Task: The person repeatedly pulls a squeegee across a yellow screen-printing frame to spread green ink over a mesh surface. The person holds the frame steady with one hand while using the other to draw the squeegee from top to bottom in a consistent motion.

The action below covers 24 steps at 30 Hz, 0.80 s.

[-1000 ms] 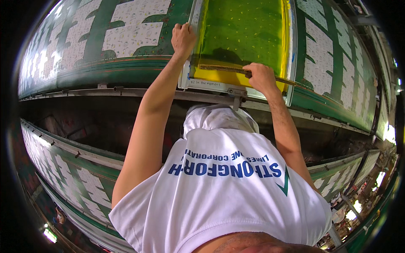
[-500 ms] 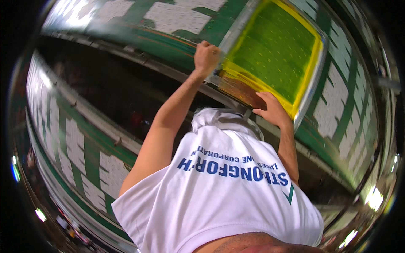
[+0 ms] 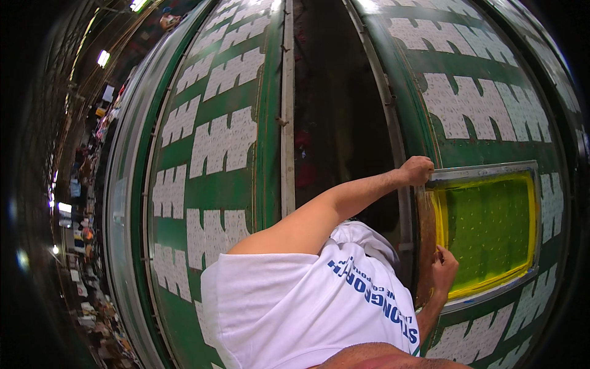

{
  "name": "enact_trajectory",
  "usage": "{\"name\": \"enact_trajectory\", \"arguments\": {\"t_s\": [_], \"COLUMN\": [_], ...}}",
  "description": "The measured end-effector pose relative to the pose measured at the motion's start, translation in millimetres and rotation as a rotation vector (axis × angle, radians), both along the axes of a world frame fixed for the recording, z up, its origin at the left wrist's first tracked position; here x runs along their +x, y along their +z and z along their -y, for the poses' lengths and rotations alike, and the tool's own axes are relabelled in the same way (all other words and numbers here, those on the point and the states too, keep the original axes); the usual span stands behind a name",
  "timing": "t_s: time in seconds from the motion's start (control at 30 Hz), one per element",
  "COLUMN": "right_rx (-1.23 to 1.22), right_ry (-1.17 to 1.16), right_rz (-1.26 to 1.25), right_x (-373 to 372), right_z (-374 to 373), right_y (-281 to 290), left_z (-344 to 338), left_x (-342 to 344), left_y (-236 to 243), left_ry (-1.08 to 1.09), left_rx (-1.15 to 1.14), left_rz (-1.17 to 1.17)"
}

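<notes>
My left hand (image 3: 418, 170) is closed on the upper left corner of a metal-framed printing screen (image 3: 482, 171), which has a yellow border and green mesh (image 3: 485, 230) with small pale motifs. My right hand (image 3: 444, 265) is lower, at the screen's left edge beside a long brown squeegee strip (image 3: 425, 224); its fingers are curled, but what exactly they grip is unclear. The screen lies on a long green printing table (image 3: 467, 154) among patterned white cut pieces (image 3: 458, 107).
A dark aisle (image 3: 326, 92) separates this table from another green table (image 3: 209, 190) on the left, also covered with patterned pieces. Metal rails (image 3: 287, 123) edge both. Far left are hanging lights (image 3: 103, 58), clutter (image 3: 86, 295) and a small, indistinct person (image 3: 169, 18) at the top.
The view has swung round, so the tables now run vertically and the screen sits at right. My left hand remains at the screen frame; my right hand's fingers, spread half a second ago, are curled.
</notes>
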State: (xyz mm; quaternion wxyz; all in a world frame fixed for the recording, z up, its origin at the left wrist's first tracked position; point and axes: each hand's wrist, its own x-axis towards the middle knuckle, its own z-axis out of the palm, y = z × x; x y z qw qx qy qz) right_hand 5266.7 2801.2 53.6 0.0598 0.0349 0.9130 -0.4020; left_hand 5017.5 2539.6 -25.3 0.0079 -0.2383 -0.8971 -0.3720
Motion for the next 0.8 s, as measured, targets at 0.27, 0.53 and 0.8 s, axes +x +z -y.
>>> {"name": "enact_trajectory", "arguments": {"t_s": [0.27,0.53,0.8], "right_rx": [0.029,0.269,0.295], "right_ry": [-0.115,-0.46,-0.781], "right_rz": [-0.179,-0.052,0.038], "right_x": [36.4,116.4,174.0], "right_z": [-35.5,-111.7,-153.7], "right_y": [-0.7,-22.6,-69.6], "left_z": [-2.3,-16.0,-32.0], "left_x": [10.0,4.9,-41.9], "left_y": [15.5,35.8,18.3], "left_ry": [-0.005,-0.022,-0.16], "left_rx": [-0.244,-0.475,-0.592], "left_rz": [-0.028,0.045,0.095]}}
